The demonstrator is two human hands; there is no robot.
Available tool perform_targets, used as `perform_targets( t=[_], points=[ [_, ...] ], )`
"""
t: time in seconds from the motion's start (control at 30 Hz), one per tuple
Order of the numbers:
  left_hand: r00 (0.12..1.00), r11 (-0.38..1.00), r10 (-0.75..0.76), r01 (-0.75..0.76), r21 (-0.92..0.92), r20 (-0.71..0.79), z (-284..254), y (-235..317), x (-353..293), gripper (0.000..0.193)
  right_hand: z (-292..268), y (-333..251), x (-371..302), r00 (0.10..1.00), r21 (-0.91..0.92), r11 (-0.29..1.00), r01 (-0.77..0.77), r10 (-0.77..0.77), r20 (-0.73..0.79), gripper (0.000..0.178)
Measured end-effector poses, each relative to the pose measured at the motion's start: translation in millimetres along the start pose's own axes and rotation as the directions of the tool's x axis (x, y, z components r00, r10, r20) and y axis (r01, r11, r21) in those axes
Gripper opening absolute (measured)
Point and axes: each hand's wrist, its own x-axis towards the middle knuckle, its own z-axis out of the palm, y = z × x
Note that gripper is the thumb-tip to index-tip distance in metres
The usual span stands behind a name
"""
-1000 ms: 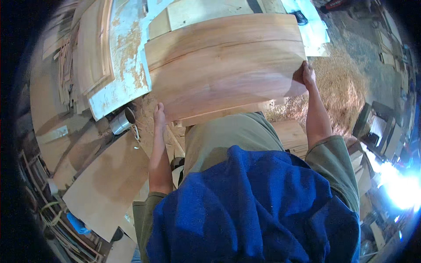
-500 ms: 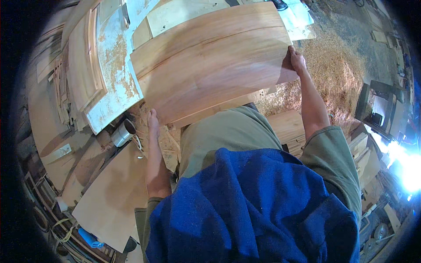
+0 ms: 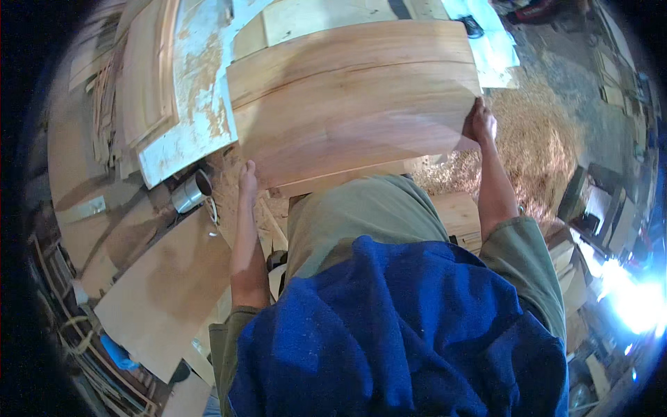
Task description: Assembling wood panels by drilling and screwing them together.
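A wide reddish-brown wooden board [image 3: 361, 97] lies across in front of me, with a dark grain line along its far part. My left hand [image 3: 248, 182] grips the board at its near left corner, the thumb along the edge and the other fingers hidden beneath. At the right end, my right hand [image 3: 481, 124] is closed round the board's edge, its fingers partly under the wood. Below the near edge shows a paler strip of wood [image 3: 340, 179].
A stained white panel [image 3: 187, 125] stands left of the board, beside a framed wooden panel [image 3: 149, 76]. A metal cup-like container [image 3: 191, 192] sits near my left forearm. Wood shavings [image 3: 535, 139] cover the floor at right. A bright light [image 3: 639, 302] glares at far right.
In the picture, the board and both hands sit a little lower and farther right, and the board looks more level. The surroundings have shifted too. Both hands keep their hold.
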Motion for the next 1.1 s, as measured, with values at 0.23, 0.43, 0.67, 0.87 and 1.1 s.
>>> perform_targets(
  t=[0.23,0.43,0.67,0.87,1.1],
  points=[
    [0.994,0.995,-0.101,0.1,-0.018,-0.039,12.0,10.6,-35.7,0.046,-12.6,-4.9,-8.4,0.977,0.114,0.985,-0.13,0.107,0.184,0.075],
    [0.998,0.994,-0.063,0.06,0.092,0.024,2.0,-20.6,-24.6,0.053,-6.6,-9.3,-12.8,0.986,0.077,0.992,-0.095,0.084,0.143,0.08],
    [0.998,0.987,-0.031,0.038,0.159,-0.046,2.0,-14.8,-41.1,0.062,-1.3,-0.4,-10.2,0.988,0.114,0.993,0.037,-0.053,0.147,0.085],
    [1.0,0.983,-0.018,0.022,0.183,-0.024,17.6,-1.4,-43.0,0.061,-10.6,7.0,-13.2,0.985,0.155,0.988,-0.016,-0.011,0.171,0.08],
    [0.991,0.937,0.121,-0.092,0.336,-0.065,10.3,-36.8,-29.0,0.06,1.5,23.0,-1.8,0.989,0.142,0.99,-0.002,-0.019,0.148,0.084]
  ],
)
